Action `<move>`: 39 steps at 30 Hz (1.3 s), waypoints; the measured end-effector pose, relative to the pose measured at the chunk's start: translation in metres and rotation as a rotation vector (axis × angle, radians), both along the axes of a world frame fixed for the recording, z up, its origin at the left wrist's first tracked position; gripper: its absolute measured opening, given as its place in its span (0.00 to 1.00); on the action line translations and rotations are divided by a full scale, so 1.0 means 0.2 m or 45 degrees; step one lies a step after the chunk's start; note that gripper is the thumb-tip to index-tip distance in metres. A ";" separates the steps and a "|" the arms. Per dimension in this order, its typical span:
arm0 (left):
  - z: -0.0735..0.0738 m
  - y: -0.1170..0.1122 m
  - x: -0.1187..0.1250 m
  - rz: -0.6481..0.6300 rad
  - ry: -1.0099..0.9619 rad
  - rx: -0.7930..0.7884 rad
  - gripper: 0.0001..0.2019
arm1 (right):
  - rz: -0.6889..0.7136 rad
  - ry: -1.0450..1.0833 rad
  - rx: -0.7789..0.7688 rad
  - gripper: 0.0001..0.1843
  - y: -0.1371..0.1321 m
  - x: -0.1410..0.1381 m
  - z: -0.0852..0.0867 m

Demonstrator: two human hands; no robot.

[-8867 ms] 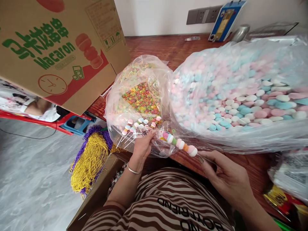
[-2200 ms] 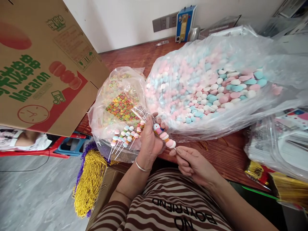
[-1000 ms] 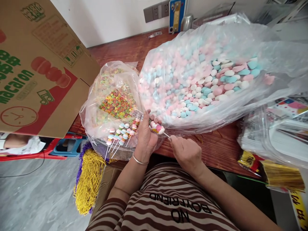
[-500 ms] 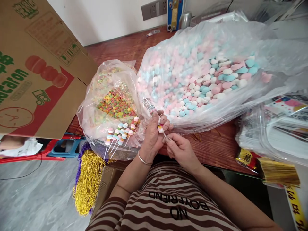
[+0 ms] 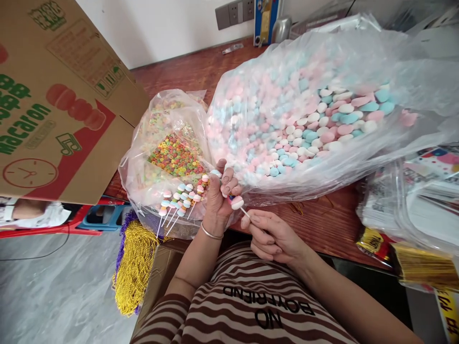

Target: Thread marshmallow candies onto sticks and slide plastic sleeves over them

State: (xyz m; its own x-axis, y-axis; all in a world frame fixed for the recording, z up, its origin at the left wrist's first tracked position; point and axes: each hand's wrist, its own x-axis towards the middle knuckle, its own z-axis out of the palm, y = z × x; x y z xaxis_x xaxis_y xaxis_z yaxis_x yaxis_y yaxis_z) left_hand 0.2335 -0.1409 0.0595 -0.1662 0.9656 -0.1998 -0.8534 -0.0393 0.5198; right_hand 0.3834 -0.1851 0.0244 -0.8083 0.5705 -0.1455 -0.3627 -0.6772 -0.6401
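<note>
Compared with half a second earlier, the right hand (image 5: 271,235) had drawn a little farther from the left hand (image 5: 220,198), baring more of the candy skewer's (image 5: 231,198) white stick (image 5: 245,213), while its pink-and-white end marshmallow (image 5: 237,203) had come into fuller view.

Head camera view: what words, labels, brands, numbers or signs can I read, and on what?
"Macaron": cardboard box.
Handling symbols, no words: same box.
"NO BOYFRIEND": striped shirt, upside down.
"TWIST", probably: yellow-and-red packet.
Cut off: green Chinese characters on the box; black ones on the yellow strip.
Too small or blurred: the box's fine print, print on the plastic-wrapped stack.
</note>
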 end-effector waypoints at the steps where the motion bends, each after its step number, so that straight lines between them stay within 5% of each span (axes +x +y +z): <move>1: 0.01 0.01 0.00 0.000 0.005 -0.041 0.12 | -0.042 -0.078 0.164 0.15 0.00 0.00 0.00; 6: 0.06 0.06 0.02 -0.007 0.017 -0.294 0.11 | -0.637 -0.921 1.630 0.15 0.03 0.04 -0.05; 9: 0.07 0.07 0.03 0.045 0.026 -0.326 0.12 | -0.806 -1.163 2.088 0.16 0.03 0.06 -0.06; 11: 0.08 0.05 0.03 0.046 0.032 -0.250 0.13 | -0.803 -1.135 1.935 0.15 0.03 0.07 -0.05; 16: 0.08 -0.02 0.01 -0.114 0.100 0.051 0.14 | -0.370 -0.469 0.521 0.18 0.01 0.06 0.03; 19: 0.05 -0.04 0.00 -0.135 0.158 0.096 0.10 | -0.144 -0.136 0.065 0.17 -0.01 0.04 0.06; 22: 0.03 -0.04 0.00 -0.078 0.242 -0.001 0.08 | -0.244 -0.281 0.369 0.18 -0.02 0.03 0.05; 27: 0.06 -0.01 0.05 0.060 0.148 -0.101 0.06 | -0.880 -1.032 1.800 0.11 0.00 0.03 0.02; 30: 0.08 0.00 0.07 0.144 0.111 -0.148 0.05 | -1.040 -1.186 2.359 0.10 0.02 0.03 0.00; 35: 0.07 0.01 0.09 0.211 0.155 -0.255 0.07 | -1.093 -1.356 2.609 0.10 0.02 0.02 -0.02; 39: 0.05 -0.01 0.13 0.155 0.193 -0.187 0.11 | -1.097 -1.260 2.266 0.08 0.03 0.00 -0.02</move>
State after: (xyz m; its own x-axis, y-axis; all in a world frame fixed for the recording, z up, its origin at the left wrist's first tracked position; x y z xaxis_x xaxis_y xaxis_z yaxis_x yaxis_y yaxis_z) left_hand 0.2604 -0.1430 0.0688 -0.3182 0.8991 -0.3007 -0.7587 -0.0513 0.6495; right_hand 0.3834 -0.1800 0.0212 -0.3782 0.6130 0.6936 0.5700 0.7446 -0.3473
